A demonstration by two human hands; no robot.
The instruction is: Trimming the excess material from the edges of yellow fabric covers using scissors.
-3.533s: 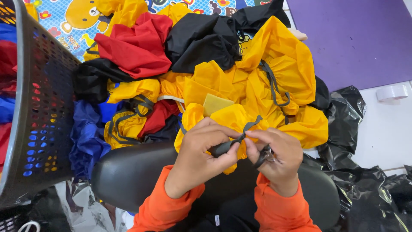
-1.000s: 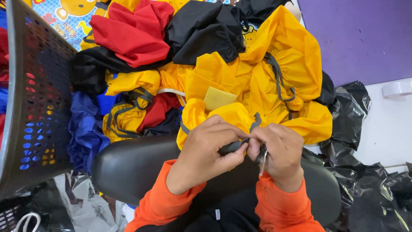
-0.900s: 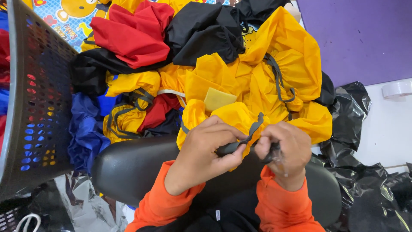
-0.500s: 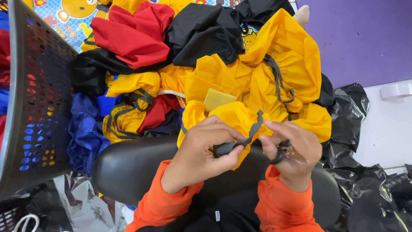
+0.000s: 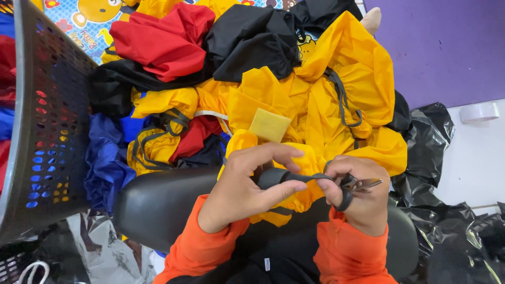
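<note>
Grey strap (image 5: 302, 178) of yellow garment (image 5: 336, 110) is pinched taut by left hand (image 5: 247, 189) over black stool (image 5: 158, 205), so it is kept steady. Scissors (image 5: 357, 185) are gripped in right hand (image 5: 357, 200), blades at the strap end. Hands are held close together.

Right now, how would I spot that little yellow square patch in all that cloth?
Start at the big heap of yellow fabric in the middle of the pile, right of the dark perforated basket. Just above the left hand lies the small square patch. It is flat, stiff-looking and duller mustard, unlike the glossy crumpled cloth around it.
</note>
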